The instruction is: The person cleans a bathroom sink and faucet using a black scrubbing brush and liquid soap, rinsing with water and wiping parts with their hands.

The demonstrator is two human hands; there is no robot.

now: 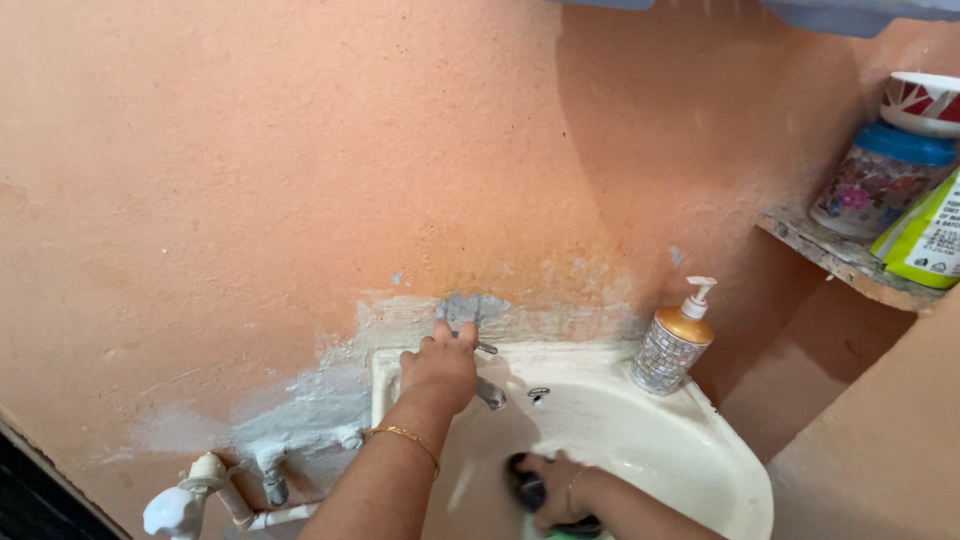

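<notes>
A rough peach-coloured wall [250, 180] fills most of the view, with a patch of pale grey plaster low down around the plumbing. Against it, at the near right, sits a white corner washbasin [700, 450], its rim running from the wall out toward the right. Far right, a worn wall shelf [830, 255] carries a floral jar with a blue lid [880, 180], a patterned bowl [920, 102] resting on top of that jar, and a yellow-green packet [925, 240] leaning just beside it. On the basin's far rim stands a mosaic soap dispenser [672, 348] with a golden shoulder and white pump. At the near left, white pipes and a plastic valve [185, 500] run below the plaster patch. The left hand [440, 368], with a thin gold bangle [405, 440] on its wrist, is closed around the handle of the metal tap [487, 375] at the back of the basin. The right hand [555, 490] is down inside the bowl, clenched on a dark scrubber [527, 488] pressed against the basin's inner surface.
</notes>
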